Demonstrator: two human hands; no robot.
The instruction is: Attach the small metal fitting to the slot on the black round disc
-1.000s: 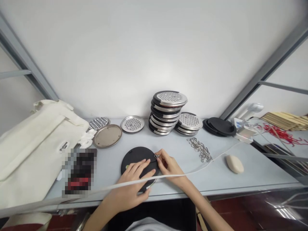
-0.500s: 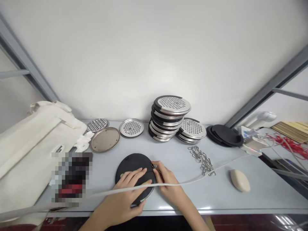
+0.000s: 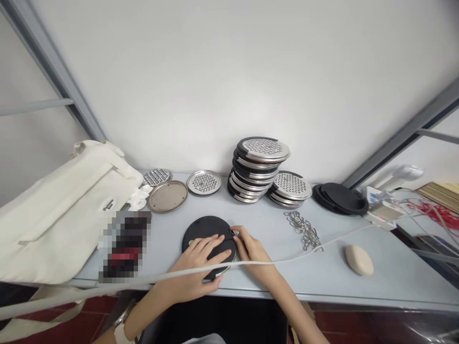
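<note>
No complete word, brand or number is legible. Lettering location: the cream bag (image 3: 68, 229) carries a small white label (image 3: 108, 205) on the side facing the pale, round metal plate (image 3: 168, 196). The label bears dark lettering in two short, slanted lines; the characters are too small and blurred to be read. Secondary marking: a round green mark (image 3: 191, 242) on the black disc (image 3: 208, 226), partly covered by the left hand (image 3: 195, 260); lettering on it cannot be determined.

Matt black disc (image 3: 206, 227), shiny metal clips (image 3: 304, 230)
</note>
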